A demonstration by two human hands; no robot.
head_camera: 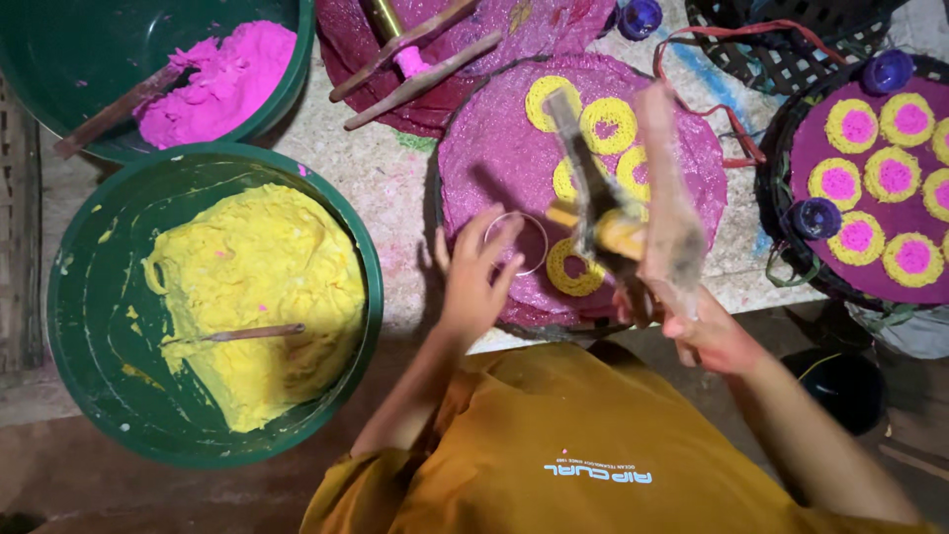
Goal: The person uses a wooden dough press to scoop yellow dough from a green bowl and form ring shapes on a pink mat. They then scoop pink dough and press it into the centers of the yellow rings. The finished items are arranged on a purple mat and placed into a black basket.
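Fingers (486, 242) of the left hand (470, 282) spread loosely, tips touching a thin metal ring (516, 242) flat on the purple mat (682, 148). Right hand (707, 331) clenched on a wooden press (633, 213), long axis running away from the body, just right of the ring. Left hand nearer.

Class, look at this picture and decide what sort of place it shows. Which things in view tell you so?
Probably a small handcraft food workshop. A big green tub of yellow dough, a second tub of pink dough, and round purple trays bearing rows of hand-pressed yellow rings suggest snacks made by hand.
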